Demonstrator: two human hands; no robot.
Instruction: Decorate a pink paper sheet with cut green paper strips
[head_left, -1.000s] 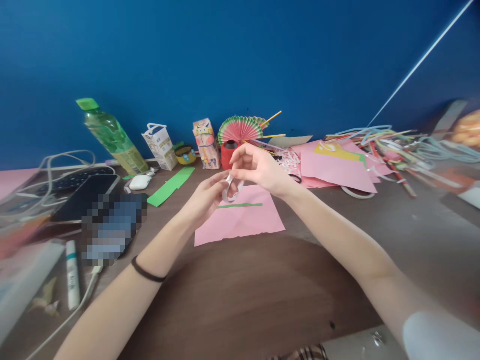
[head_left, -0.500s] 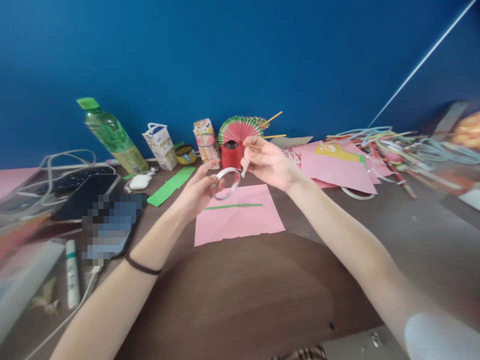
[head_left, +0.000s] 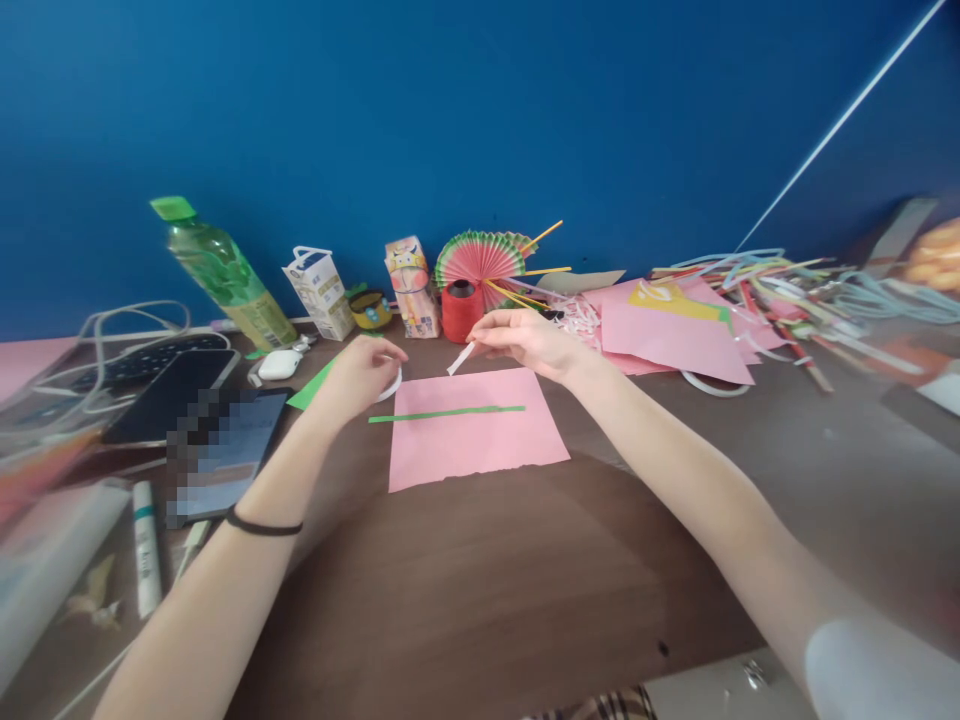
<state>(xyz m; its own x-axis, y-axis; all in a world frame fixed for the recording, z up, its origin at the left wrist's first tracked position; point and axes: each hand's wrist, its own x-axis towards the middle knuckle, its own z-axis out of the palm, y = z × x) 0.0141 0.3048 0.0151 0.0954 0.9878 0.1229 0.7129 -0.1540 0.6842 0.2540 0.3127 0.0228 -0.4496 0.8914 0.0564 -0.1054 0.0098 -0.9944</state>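
Observation:
In the head view my right hand (head_left: 525,340) pinches a short white piece of tape (head_left: 460,360) above the far edge of a pink paper sheet (head_left: 480,440). My left hand (head_left: 360,380) is curled over a white roll of tape (head_left: 390,387), low at the sheet's left side; the hand covers most of the roll. A thin green paper strip (head_left: 450,412) lies across the pink sheet, its left end sticking out past the edge. Partly behind my left hand is a wider green paper piece (head_left: 311,385).
Along the blue wall stand a green bottle (head_left: 225,270), a milk carton (head_left: 321,290), a decorated box (head_left: 411,285), a red thread spool (head_left: 463,312) and a paper fan (head_left: 480,262). Pink papers (head_left: 675,340) and straws lie right; phones (head_left: 232,450) and a marker (head_left: 146,550) left.
My left hand has moved left and down with the roll of tape, away from my right hand. My right hand has lowered slightly, still pinching the tape piece.

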